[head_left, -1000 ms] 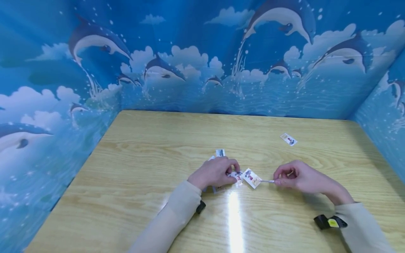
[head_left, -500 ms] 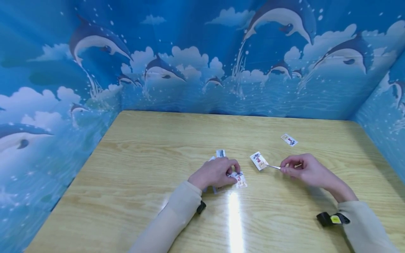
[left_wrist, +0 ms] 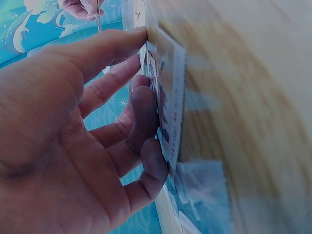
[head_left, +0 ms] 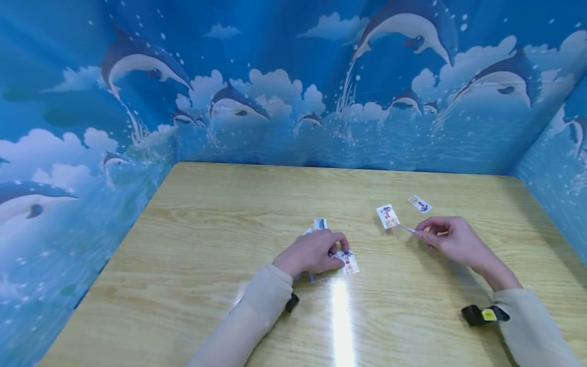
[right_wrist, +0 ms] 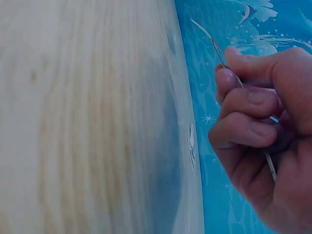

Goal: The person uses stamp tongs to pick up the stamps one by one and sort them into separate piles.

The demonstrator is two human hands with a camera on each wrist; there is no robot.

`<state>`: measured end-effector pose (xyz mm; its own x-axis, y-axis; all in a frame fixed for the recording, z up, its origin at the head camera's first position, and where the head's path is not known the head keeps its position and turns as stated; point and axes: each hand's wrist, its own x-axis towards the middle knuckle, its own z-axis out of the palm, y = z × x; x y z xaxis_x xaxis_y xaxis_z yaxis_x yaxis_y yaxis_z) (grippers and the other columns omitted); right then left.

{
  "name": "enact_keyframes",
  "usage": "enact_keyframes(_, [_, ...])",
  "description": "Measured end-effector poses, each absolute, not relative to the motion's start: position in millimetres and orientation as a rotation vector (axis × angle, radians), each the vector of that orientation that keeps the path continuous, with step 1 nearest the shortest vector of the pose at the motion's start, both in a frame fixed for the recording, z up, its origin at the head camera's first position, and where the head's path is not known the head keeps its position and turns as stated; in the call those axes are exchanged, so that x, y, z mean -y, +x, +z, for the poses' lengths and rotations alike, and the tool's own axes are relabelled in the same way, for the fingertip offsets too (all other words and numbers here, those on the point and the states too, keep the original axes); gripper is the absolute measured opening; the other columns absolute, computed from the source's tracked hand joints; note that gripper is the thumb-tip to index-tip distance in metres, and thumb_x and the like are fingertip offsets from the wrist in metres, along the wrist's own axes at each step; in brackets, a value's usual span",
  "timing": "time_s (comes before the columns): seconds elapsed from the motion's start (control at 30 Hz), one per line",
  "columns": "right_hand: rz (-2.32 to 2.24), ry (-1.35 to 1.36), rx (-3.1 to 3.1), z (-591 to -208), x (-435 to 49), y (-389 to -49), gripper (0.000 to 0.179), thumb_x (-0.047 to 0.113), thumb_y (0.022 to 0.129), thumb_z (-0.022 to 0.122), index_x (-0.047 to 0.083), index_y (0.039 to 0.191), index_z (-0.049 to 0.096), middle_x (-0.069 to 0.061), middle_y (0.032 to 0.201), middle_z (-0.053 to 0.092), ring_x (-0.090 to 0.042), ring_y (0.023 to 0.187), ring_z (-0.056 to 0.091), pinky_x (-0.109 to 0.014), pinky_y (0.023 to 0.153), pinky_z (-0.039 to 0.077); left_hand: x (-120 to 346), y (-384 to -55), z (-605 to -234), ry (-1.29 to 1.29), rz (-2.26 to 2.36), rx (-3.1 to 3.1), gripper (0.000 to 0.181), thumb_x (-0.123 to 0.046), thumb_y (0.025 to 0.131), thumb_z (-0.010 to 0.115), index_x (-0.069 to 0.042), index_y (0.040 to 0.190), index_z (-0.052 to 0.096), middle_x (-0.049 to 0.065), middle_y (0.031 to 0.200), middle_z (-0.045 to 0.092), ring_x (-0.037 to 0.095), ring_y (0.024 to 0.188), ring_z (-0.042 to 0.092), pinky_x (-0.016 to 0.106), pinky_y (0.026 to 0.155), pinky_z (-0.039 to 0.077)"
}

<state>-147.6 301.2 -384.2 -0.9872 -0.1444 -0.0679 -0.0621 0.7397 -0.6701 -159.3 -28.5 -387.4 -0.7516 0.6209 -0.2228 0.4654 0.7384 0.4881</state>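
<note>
Right hand (head_left: 451, 242): I saw its fingers clamped on the tweezers, thumb against the index finger.
Tweezers (head_left: 407, 229): from my head view, their tips met the lower right corner of a small printed card.
Tweezed card (head_left: 388, 216): it was near the lone card, on the near-left side of it; whether it touched the counter (head_left: 206, 229) I could not tell.
Lone card (head_left: 419, 204): it lay flat, well apart from the pile.
Left hand (head_left: 314, 251): my left wrist view showed its fingers bent and apart, tips touching the pile.
Pile (head_left: 350, 262): several cards overlapped there, partly hidden from me by that hand.
Backdrop (head_left: 275, 127): blue, with dolphins, behind the counter.
</note>
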Motion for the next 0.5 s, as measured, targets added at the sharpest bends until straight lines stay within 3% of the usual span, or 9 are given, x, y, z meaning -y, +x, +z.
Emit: enact_keyframes(0.5, [-1.173,0.021,-2.804,-388,-315,-159,0.035,0.030,0.103,0.062,-0.001,0.117,0.068,-0.005,0.081,0.068,-0.007,0.064,0.055,-0.027,0.051,0.043,29,-159,-387,0.841,0.581,-2.561,0.026,-0.032,0.096,0.073,-0.025,0.119,0.065,-0.007,0.089,0.057,0.006,0.071,0.049,0.021,0.060,0.039])
